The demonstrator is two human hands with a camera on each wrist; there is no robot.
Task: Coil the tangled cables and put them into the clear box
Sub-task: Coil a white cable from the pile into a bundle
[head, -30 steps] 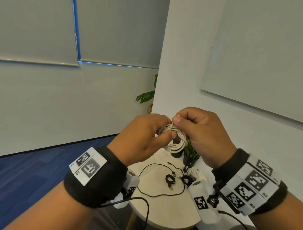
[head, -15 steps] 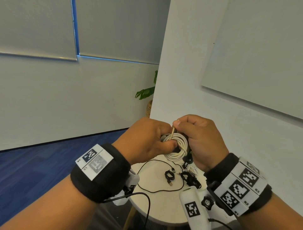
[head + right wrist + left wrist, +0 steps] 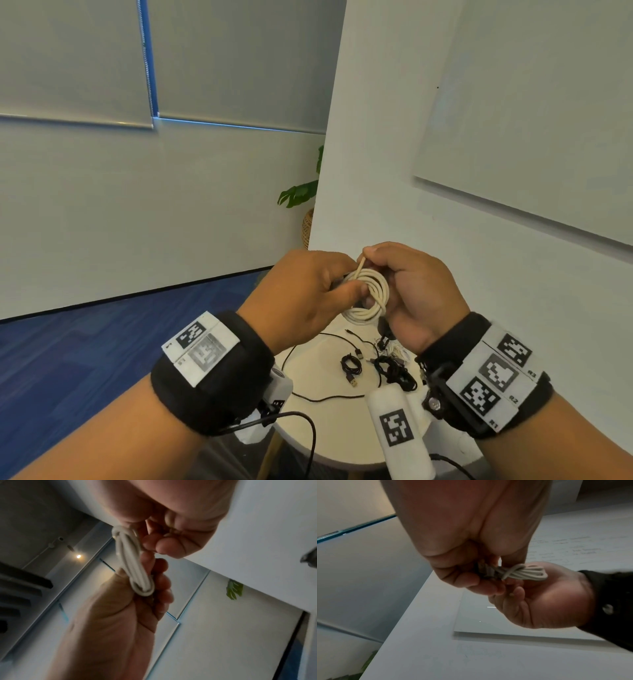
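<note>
A white cable (image 3: 373,298), wound into a small coil, hangs in the air above the round table (image 3: 329,431). My left hand (image 3: 346,284) grips the coil's left side, thumb across the loops. My right hand (image 3: 368,257) pinches the cable's free end just above the coil, with its lower fingers behind the loops. In the left wrist view the coil (image 3: 523,573) shows a strand wrapped round it, between my left hand (image 3: 481,577) and my right hand (image 3: 537,596). The right wrist view shows the coil (image 3: 132,563) edge-on. No clear box is in view.
On the table lie a loose black cable (image 3: 325,397), a small black coil (image 3: 351,365), a black tangle (image 3: 395,373) and some white cable (image 3: 395,349). A white wall (image 3: 394,154) rises just behind the table, with a potted plant (image 3: 301,195) behind its corner and blue carpet (image 3: 85,342) to the left.
My right hand has drawn the cable's free end up and out above the coil, which now shows more between the hands. Both hands sit slightly lower in view.
</note>
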